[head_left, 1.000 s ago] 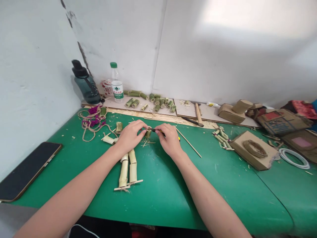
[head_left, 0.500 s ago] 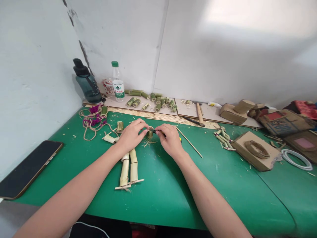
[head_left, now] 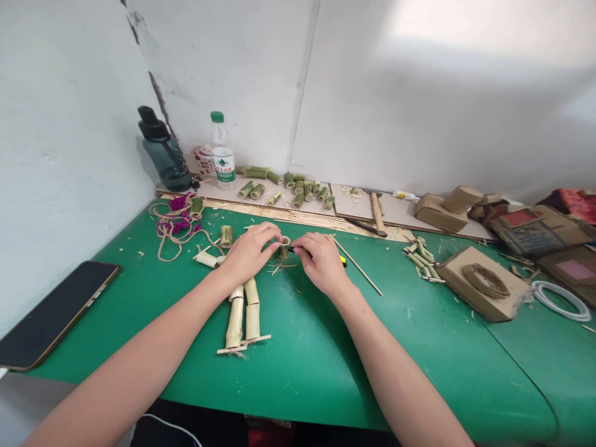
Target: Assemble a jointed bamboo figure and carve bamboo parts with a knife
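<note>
My left hand [head_left: 252, 251] is closed at the fingertips on a short bamboo tube [head_left: 284, 248], which stands with its hollow end facing up. In my right hand [head_left: 320, 259] is a slim black utility knife [head_left: 343, 261] with a yellow part showing behind the hand. Its dark tip is close to the right side of the tube; whether it touches, I cannot tell. Thin shavings [head_left: 280, 267] lie just below the tube. Under my left wrist, jointed bamboo legs [head_left: 244, 316] lie on the green table [head_left: 307, 372], with thin sticks across their lower ends.
Twine [head_left: 168, 233], a bamboo ring [head_left: 226, 236] and a phone [head_left: 60, 310] are on the left. Cut bamboo pieces [head_left: 307, 192], a hammer [head_left: 376, 214] and bottles [head_left: 223, 161] line the back. To the right are a thin stick [head_left: 358, 267], small bamboo pieces [head_left: 423, 259] and a cardboard block [head_left: 484, 285].
The knife's dark tip has drawn back to the right and down from the tube's top, and the tube's round opening now shows. My left hand has hardly moved.
</note>
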